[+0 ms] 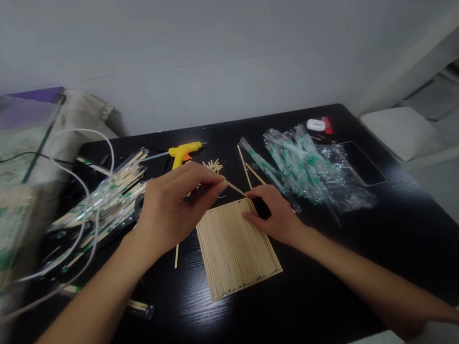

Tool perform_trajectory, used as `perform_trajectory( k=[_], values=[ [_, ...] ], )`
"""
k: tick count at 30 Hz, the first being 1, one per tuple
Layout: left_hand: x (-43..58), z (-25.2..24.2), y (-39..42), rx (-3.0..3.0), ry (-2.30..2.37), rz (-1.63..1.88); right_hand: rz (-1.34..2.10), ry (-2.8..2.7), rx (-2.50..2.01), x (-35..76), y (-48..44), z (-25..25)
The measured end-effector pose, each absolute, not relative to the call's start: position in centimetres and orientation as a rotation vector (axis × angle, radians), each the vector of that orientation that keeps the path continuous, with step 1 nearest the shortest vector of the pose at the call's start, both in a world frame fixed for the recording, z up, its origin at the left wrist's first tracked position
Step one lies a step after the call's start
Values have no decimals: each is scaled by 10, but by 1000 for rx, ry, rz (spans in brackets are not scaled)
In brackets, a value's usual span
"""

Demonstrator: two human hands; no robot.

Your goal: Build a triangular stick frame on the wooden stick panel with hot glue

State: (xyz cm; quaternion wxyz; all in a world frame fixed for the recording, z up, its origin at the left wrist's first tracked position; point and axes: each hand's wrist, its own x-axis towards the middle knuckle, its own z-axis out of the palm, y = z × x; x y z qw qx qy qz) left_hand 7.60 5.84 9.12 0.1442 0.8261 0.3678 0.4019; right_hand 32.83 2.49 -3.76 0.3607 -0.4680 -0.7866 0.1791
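Black worktop (344, 269) — left hand (172, 207) clamps a thin wooden stick (234, 189) over the stick panel (237, 252); right hand (276, 216), grip apart, pins it — laying that stick, likely; alignment needed.

The surface (344, 269) is black. The stick panel (237, 249) is pale tan, finely striped. The glue gun (185, 152) is yellow with orange. The wrappers (306, 167) are clear, printed green.

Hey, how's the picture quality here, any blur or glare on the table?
Head view: the left edge smears, so the pile there is blurred; the left hand, its stick, the right hand and the stick mat are fairly sharp; soft glare lies on the black table near the front; light is dim.
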Motion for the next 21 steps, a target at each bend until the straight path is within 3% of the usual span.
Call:
perform_trajectory(
  k=[21],
  values=[
    [75, 91, 59, 2385, 1115, 1128, 498, -2025, -1228, 327, 26, -36]
  ],
)
